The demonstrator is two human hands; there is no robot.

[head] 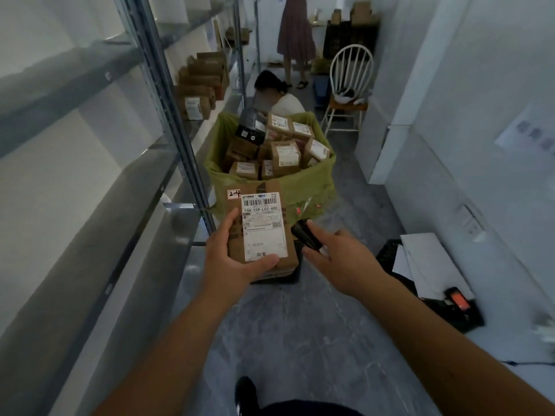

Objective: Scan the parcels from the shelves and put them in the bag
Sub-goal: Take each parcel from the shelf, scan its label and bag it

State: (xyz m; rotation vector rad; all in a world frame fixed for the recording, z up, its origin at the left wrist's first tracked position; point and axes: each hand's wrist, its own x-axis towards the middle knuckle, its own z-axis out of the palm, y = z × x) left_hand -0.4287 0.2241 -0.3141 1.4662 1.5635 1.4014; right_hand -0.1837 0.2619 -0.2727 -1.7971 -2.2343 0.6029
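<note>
While the left hand holds a parcel, the right hand's grip half-hides a black scanner.

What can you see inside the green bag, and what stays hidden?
Inside the green bag lie many brown cardboard parcels with white labels, plus a black package. Anything beneath this top layer is covered.

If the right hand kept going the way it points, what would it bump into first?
Probably the green bag full of parcels. The right hand, holding the black scanner, points forward and left toward it, just past the parcel in the left hand. Depth is unclear.
</note>
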